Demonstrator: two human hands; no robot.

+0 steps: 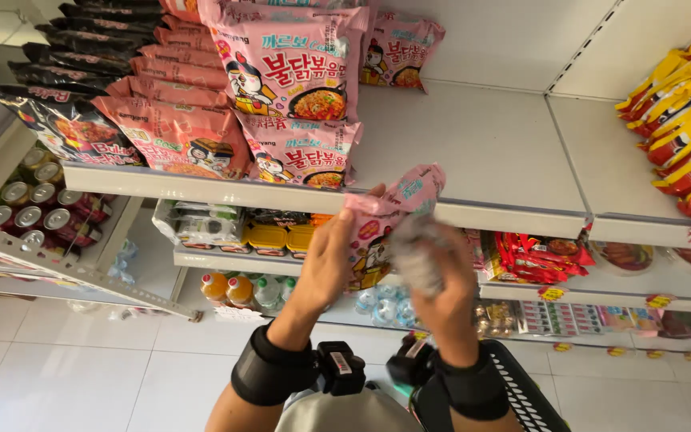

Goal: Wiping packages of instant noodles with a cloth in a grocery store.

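Closest to the lens are the two black wrist bands with little devices clipped on, and a black basket (pixel 521 396) hanging low at the right. Above those, both hands are up in front of the shelf edge (pixel 473 210) holding one pink noodle packet (pixel 385 220). The left hand (pixel 325 264) has its fingers wrapped round the packet's left side, thumb up near the top corner. The right hand (pixel 441 280) looks clamped on the right side too, but it's motion-blurred, so I can't say exactly how those fingers sit, just that they're closed on it.

The packet is in the air just below the white shelf, not touching it. On that shelf sit more pink packets (pixel 289 88) of the same kind, stacked in a row, with black packets (pixel 73 128) to their left and yellow-red ones (pixel 685 120) far right. Lower shelves have cans (pixel 29 212) and bottles (pixel 237 290).

My read: this is the handling step, packet in hand at shelf height. The next move would need a firm two-handed grip and clearance over that shelf lip, since the packet is soft and crumples easily.
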